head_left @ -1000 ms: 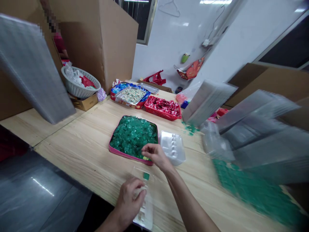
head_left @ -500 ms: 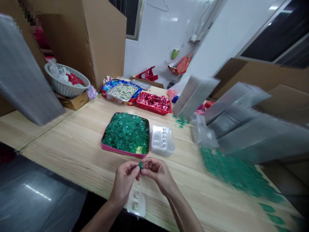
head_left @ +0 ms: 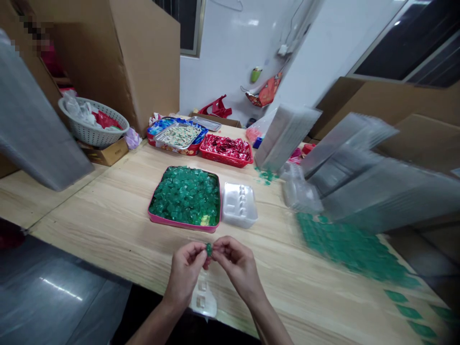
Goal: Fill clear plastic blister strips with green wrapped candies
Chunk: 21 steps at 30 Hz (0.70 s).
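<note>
Between the fingertips of both hands is a small translucent green piece (head_left: 209,249), like a wrapped sweet. My left hand (head_left: 185,270) pinches it from the left. My right hand (head_left: 237,266) has its thumb and fingers closed at the piece's right side; the exact contact is too small to see. Beneath the hands a clear plastic tray (head_left: 203,304) with moulded pockets lies at the table's front edge, partly hidden by them. Just beyond, a pink-rimmed tin (head_left: 183,224) is heaped with similar green pieces (head_left: 185,194). Beside it stands a clear moulded tray stack (head_left: 240,206).
Blurred stacks of clear plastic trays (head_left: 395,187) and flat green pieces (head_left: 352,254) cover the right. Farther back are a red basket (head_left: 226,160) of red packets and a metal tray (head_left: 179,136) of small pieces. A white colander (head_left: 97,129) stands left on a box.
The green piece has turned slightly in the fingers, and my right fingertips have shifted a little right. The camera view has also shifted slightly.
</note>
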Tool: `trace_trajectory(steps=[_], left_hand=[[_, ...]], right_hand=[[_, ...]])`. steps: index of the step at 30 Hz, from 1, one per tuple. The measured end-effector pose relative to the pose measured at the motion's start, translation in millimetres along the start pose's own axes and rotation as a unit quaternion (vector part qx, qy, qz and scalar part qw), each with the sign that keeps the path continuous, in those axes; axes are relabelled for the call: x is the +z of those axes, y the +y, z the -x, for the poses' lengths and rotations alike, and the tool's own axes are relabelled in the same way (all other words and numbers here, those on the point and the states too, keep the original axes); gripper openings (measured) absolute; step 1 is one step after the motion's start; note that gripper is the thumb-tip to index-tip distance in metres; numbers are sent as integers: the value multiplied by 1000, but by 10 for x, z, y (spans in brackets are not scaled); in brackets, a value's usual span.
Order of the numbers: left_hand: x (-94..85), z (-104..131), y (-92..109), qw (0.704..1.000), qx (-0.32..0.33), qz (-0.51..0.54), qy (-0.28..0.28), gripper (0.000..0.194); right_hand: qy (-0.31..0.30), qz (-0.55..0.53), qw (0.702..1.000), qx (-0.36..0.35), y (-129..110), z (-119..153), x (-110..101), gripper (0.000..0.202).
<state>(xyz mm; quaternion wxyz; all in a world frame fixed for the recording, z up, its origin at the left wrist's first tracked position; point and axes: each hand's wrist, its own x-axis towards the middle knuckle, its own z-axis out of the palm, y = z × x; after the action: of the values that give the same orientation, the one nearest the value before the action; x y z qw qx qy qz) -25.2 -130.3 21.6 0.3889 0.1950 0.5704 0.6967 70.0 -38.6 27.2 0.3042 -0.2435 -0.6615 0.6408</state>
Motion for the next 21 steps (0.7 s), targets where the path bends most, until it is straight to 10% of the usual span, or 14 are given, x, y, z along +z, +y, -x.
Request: trace_trajectory(steps=[6,21], left_hand=[[-23,48,-38,999,28,-16,4,9],[-95,132,88,980,120,-133,-87,17]], right_hand=[[-1,125,986,-111,-66,91,26,9],[21,-29,999,-15,-19,289,55,3]])
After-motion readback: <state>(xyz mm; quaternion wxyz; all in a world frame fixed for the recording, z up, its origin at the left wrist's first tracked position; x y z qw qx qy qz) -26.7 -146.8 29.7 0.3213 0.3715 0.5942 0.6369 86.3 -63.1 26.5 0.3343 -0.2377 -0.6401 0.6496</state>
